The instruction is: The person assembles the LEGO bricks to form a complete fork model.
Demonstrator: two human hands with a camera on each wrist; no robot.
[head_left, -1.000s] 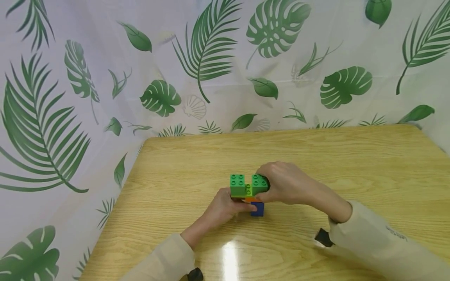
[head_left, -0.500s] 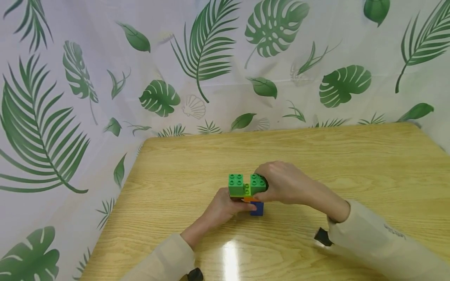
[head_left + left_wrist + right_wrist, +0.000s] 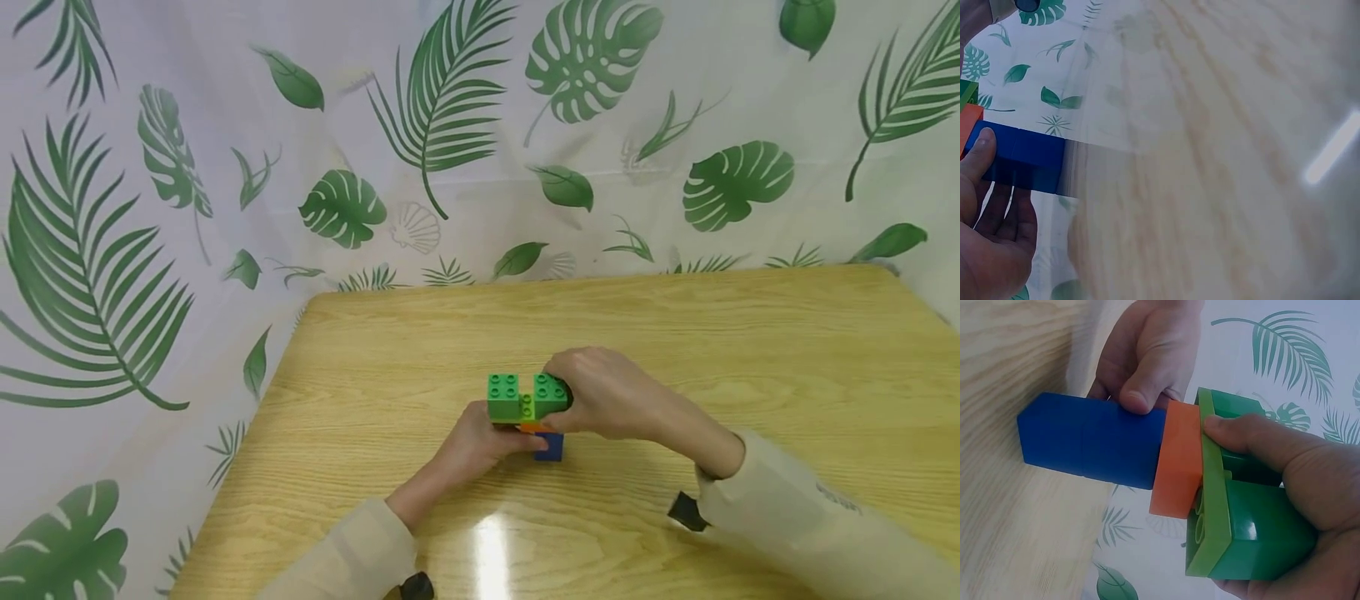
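Toy building bricks are joined in one upright stack over the table. Its lower part is a blue column [image 3: 1091, 440], which looks like two bricks and meets the tabletop. Above that come an orange brick [image 3: 1177, 459], a flat light green brick [image 3: 1216, 519] and two green bricks [image 3: 503, 400] with a gap between them. My left hand [image 3: 480, 437] pinches the upper blue part, thumb on the near face and fingers behind. At the top, my right hand [image 3: 607, 392] grips the right green brick, its thumb on the light green brick's edge. Some right fingers are hidden.
The wood-grain table [image 3: 390, 342] extends around the stack. Behind and to the left hangs a white cloth [image 3: 465, 192] printed with green leaves. Dark straps [image 3: 688, 511] show at both sleeves. A bright reflection lies on the near tabletop.
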